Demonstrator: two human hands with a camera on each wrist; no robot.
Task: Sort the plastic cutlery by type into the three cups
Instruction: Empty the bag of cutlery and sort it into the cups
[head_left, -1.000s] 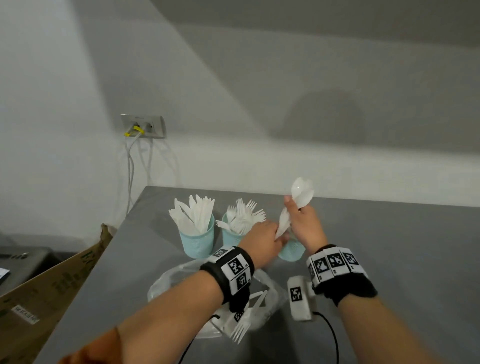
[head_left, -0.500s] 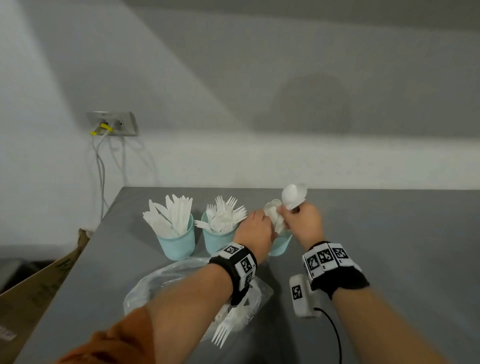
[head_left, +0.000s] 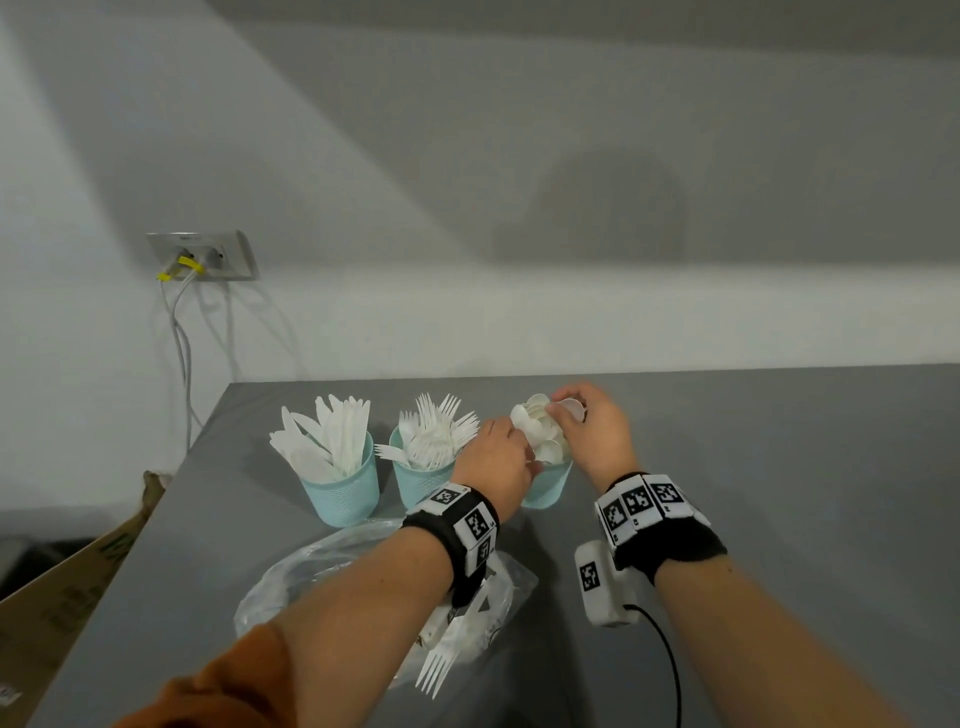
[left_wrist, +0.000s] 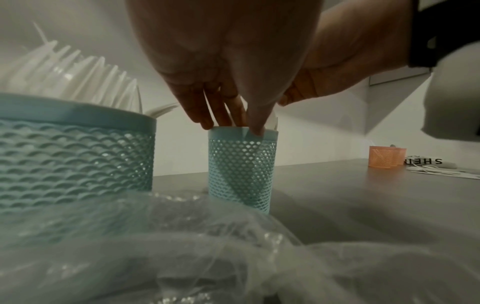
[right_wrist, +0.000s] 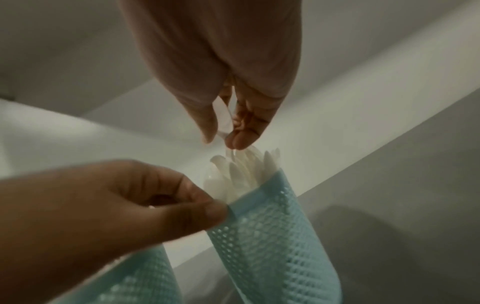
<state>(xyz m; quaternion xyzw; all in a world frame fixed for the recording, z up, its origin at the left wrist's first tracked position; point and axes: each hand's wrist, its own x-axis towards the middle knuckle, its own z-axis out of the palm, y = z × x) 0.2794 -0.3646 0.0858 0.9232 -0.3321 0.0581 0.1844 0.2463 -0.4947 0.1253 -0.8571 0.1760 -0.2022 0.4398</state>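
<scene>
Three teal mesh cups stand in a row: the knife cup (head_left: 343, 491), the fork cup (head_left: 418, 480) and the spoon cup (head_left: 546, 487). My left hand (head_left: 522, 457) pinches the spoon cup's rim (right_wrist: 259, 193), thumb outside and fingers at the top edge (left_wrist: 233, 123). Above that cup my right hand (head_left: 563, 411) pinches the bowl of a white spoon (right_wrist: 226, 131), which is lowered among the spoons (head_left: 537, 431) standing in it. A clear plastic bag (head_left: 311, 577) with leftover cutlery lies under my left forearm, and a fork (head_left: 439, 670) pokes out of it.
The grey table (head_left: 779, 493) ends at the left, where a cardboard box (head_left: 62, 597) stands below. A wall socket with cables (head_left: 202, 257) is behind. A white device with a black cable (head_left: 597, 587) hangs at my right wrist. An orange mesh cup (left_wrist: 384, 157) stands far right.
My right hand has come down with the spoon from well above the cup to among the other spoons. The left hand has stayed at the cup's rim.
</scene>
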